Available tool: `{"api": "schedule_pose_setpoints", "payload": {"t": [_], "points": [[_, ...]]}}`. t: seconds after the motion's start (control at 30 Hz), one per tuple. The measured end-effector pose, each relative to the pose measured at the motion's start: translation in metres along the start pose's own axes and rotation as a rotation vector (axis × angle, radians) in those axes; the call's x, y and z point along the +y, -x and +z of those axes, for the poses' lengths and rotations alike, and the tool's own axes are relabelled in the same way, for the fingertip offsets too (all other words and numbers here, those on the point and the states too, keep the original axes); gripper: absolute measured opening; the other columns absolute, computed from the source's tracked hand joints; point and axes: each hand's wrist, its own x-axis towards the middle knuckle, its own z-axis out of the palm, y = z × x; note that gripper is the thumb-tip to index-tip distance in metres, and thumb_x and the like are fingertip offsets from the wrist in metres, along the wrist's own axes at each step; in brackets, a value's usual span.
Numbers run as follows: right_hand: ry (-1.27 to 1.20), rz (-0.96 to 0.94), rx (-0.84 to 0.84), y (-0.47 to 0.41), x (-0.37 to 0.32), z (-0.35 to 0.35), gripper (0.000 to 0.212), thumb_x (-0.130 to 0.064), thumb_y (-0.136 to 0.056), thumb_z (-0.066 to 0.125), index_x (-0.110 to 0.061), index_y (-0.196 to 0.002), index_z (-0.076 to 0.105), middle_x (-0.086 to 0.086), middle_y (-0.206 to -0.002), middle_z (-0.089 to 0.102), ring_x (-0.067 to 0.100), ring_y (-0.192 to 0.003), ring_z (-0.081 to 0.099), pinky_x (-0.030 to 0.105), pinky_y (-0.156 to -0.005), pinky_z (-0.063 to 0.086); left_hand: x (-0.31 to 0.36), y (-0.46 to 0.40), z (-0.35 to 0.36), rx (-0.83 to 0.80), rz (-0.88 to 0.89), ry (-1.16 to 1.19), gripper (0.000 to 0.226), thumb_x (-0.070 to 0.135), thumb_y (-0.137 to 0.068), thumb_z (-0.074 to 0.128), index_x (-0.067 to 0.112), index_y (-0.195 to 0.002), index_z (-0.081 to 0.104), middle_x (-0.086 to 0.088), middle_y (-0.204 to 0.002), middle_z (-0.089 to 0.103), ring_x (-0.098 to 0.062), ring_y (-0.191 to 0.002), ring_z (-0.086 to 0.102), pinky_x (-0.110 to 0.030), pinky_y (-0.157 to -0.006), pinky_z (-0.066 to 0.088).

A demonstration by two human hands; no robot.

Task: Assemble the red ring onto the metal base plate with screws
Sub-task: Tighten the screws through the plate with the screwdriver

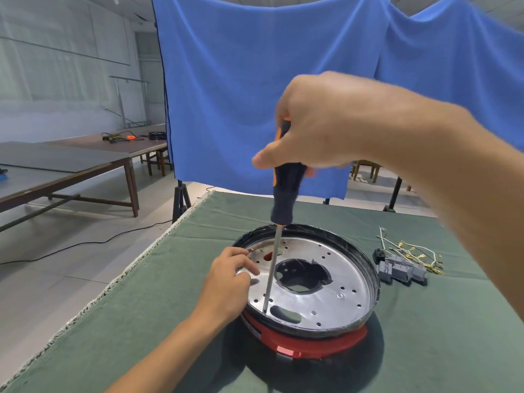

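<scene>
A round metal base plate (pixel 334 282) with a black rim and several holes lies tilted on top of the red ring (pixel 306 343), which shows under its near edge. My right hand (pixel 320 123) grips the black and orange handle of a screwdriver (pixel 283 199) held almost upright. Its shaft tip stands in a hole near the plate's near-left rim. My left hand (pixel 226 285) rests on the plate's left edge, fingers curled over the rim and touching the metal. No loose screw shows clearly.
A bundle of white wires with brass terminals (pixel 411 251) and grey plastic connectors (pixel 402 272) lie right of the plate on the green cloth table (pixel 141 321). A blue cloth (pixel 255 80) hangs behind. The table's left edge runs close to my left arm.
</scene>
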Motion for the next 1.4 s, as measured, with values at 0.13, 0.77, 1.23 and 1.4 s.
{"api": "schedule_pose_setpoints", "payload": {"t": [0.13,0.77,1.23,1.4], "points": [[0.019,0.044,0.045,-0.001,-0.002,0.002,0.051,-0.069,-0.075,0.057,-0.020,-0.061,0.049,-0.007,-0.032,0.049,0.014,-0.034,0.051,0.022,-0.043,0.029,0.002,0.001,-0.001,0.003,0.003,-0.009,0.040,-0.012,-0.084,0.042,0.017,-0.064,0.061,0.004,-0.113,0.050,-0.007,-0.101,0.047,0.006,-0.061,0.037],[-0.084,0.047,-0.073,0.002,0.001,0.003,0.019,-0.040,-0.090,0.051,-0.021,-0.092,0.051,-0.003,-0.056,0.066,0.013,-0.042,0.061,0.020,-0.042,0.039,0.001,0.001,-0.002,-0.015,-0.029,0.014,0.039,-0.012,-0.083,0.041,0.014,-0.066,0.064,0.008,-0.110,0.050,-0.012,-0.110,0.044,-0.003,-0.058,0.046],[0.009,-0.013,0.106,-0.001,0.005,0.008,0.033,-0.040,-0.089,0.055,-0.014,-0.069,0.050,0.002,-0.048,0.051,0.018,-0.044,0.047,0.022,-0.042,0.027,-0.001,0.000,0.000,-0.010,-0.053,0.053,0.038,-0.011,-0.084,0.042,0.013,-0.068,0.066,0.010,-0.108,0.051,-0.011,-0.106,0.050,-0.006,-0.060,0.048],[-0.079,-0.072,-0.175,0.006,0.001,-0.010,0.014,-0.028,-0.088,0.052,-0.017,-0.091,0.060,-0.002,-0.052,0.067,0.009,-0.034,0.058,0.019,-0.039,0.040,0.000,0.000,-0.002,-0.009,-0.038,0.029,0.040,-0.011,-0.084,0.042,0.016,-0.065,0.063,0.008,-0.106,0.052,-0.010,-0.104,0.049,-0.007,-0.055,0.047]]}}
